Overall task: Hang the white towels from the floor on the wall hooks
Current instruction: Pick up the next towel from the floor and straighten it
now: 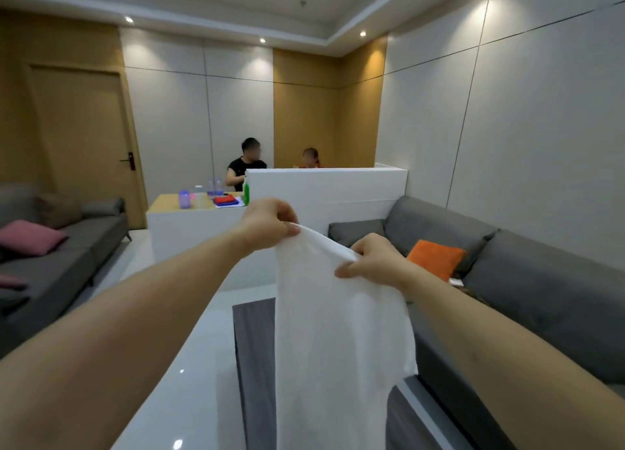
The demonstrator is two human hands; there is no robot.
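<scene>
A white towel (338, 341) hangs straight down in front of me, held up by its top edge at chest height. My left hand (267, 223) pinches the upper left corner of the towel. My right hand (372, 260) grips the top edge a short way to the right, slightly lower. The towel's lower end runs out of the bottom of the view. No wall hooks show in this view.
A dark low table (253, 348) stands on the glossy white floor below the towel. A grey sofa (541, 280) with an orange cushion (436, 258) lines the right wall; another grey sofa (61, 263) is left. A white counter (324, 192) with bottles and two people stands ahead.
</scene>
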